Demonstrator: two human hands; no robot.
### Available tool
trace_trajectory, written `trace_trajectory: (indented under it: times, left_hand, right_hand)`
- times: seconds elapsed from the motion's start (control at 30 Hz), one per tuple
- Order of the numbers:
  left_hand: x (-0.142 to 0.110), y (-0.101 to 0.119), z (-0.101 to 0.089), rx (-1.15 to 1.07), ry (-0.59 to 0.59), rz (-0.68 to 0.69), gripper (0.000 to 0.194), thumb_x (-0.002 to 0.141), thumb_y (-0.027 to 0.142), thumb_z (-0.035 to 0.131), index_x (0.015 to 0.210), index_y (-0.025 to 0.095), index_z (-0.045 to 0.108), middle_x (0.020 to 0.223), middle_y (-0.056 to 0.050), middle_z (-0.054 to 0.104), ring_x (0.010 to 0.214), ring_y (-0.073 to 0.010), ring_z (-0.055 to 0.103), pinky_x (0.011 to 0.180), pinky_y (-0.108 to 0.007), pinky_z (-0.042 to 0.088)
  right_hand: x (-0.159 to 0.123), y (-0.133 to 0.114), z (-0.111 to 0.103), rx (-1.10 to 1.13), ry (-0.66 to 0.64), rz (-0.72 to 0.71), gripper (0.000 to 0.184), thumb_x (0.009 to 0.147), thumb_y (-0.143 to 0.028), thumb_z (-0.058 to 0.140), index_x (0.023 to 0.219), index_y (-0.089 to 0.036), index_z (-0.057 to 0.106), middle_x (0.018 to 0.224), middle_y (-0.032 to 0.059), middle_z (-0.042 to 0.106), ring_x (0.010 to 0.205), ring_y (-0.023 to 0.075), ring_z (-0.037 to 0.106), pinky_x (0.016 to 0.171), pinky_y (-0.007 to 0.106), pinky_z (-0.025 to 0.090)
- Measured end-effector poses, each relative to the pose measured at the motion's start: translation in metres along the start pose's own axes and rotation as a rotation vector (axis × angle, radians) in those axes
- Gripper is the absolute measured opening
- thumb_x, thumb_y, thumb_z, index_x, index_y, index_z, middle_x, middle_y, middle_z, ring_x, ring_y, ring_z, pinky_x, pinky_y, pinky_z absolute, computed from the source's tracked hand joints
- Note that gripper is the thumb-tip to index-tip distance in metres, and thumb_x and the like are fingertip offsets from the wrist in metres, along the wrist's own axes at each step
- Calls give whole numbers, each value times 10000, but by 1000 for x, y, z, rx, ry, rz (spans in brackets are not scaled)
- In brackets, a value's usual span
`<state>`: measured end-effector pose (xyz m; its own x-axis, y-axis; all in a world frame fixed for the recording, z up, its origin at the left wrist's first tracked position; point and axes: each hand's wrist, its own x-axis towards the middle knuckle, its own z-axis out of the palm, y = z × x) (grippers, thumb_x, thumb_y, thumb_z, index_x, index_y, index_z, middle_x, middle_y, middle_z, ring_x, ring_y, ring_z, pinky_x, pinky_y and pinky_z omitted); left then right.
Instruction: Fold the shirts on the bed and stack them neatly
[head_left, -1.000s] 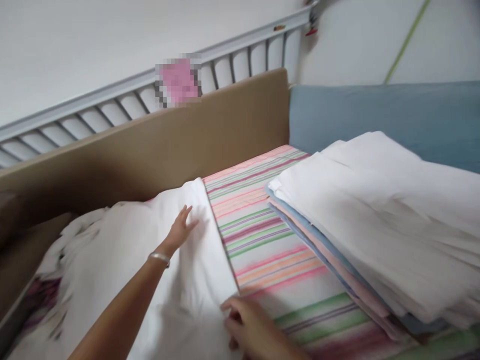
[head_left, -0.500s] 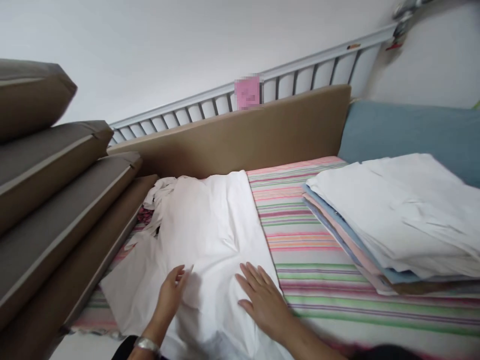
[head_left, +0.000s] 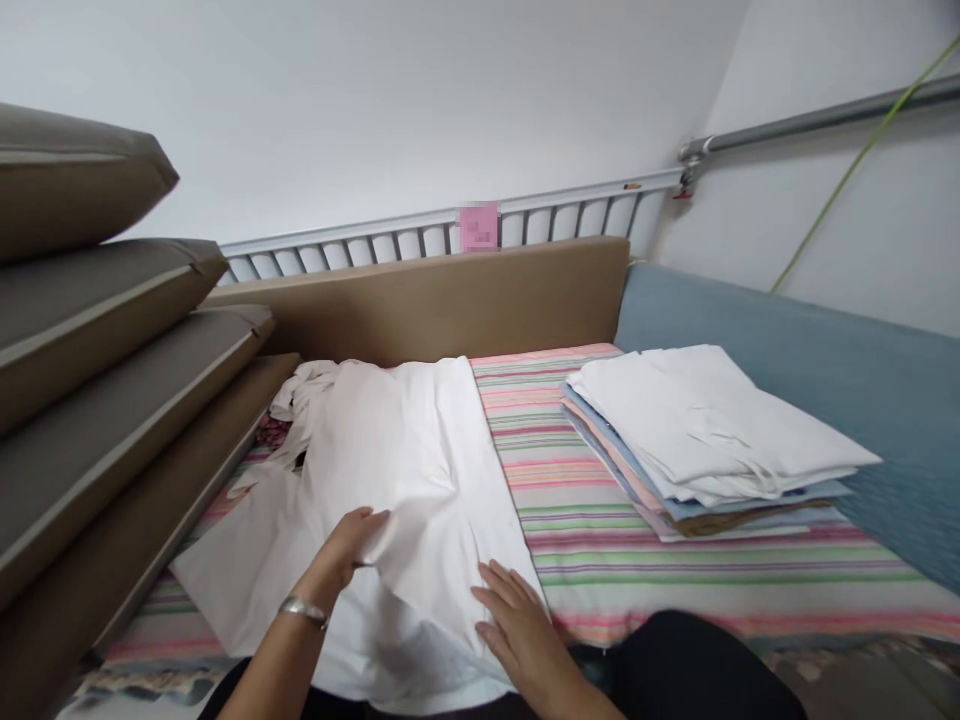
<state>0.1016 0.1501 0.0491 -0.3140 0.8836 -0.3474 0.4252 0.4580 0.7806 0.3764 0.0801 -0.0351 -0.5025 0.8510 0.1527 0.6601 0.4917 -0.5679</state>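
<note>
A white garment (head_left: pixel 375 430) lies spread on a striped sheet, one sleeve-like flap reaching out to the left. Its near part is lifted and creased. My left hand (head_left: pixel 345 548), with a silver bracelet at the wrist, pinches the cloth between thumb and fingers near the middle. My right hand (head_left: pixel 523 632) rests on the garment's right edge, palm down, fingers stretched out. Off to the right sits a stack of folded clothes (head_left: pixel 705 425), white on top with blue, pink and brown layers beneath; neither hand touches it.
Several grey-brown cushions (head_left: pixel 112 390) are piled on the left. A brown padded board (head_left: pixel 442 300) stands along the back before a radiator (head_left: pixel 574 222). A blue padded panel (head_left: pixel 787 340) runs along the right. My dark-clad knee (head_left: pixel 697 670) is at the sheet's front edge.
My left hand has closed on the cloth and raised a fold of it. My right hand stays flat near the right edge. The view has turned right, showing more wall and pipe.
</note>
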Motion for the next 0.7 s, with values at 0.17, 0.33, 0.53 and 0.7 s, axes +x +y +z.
trace_trajectory:
  times: [0.17,0.33,0.53,0.7]
  left_hand:
    - [9,62,40,-255,-74,60,337,788,363,522,1066,174,528,988,-88,642,826,-161,608,593,-239,502]
    - [36,99,88,-330,-109,185,566,775,390,588,1264,169,411,1102,-134,613,847,-154,629,687,-275,522]
    - [75,71,74,-106,48,258,415,783,263,553,1181,151,512,1244,-145,549,1097,-192,542,870,-282,430]
    - [96,35,57,135,97,148,352,667,272,642,984,125,601,1011,-144,655,960,-242,594,758,-313,439]
  right_hand:
    - [-2,-26,-17,198,93,157,359,876,-415,454,1131,-203,590,1169,91,607,1106,208,528,956,336,396]
    - [6,-29,-14,92,107,434,206,740,-342,612,839,-162,619,864,70,639,825,206,566,720,284,403]
    - [13,3,-1,257,34,629,166,767,-239,531,621,-163,553,643,11,580,644,149,512,574,242,309]
    - [13,14,3,307,91,623,134,742,-213,532,616,-168,532,637,0,564,635,140,488,570,233,305]
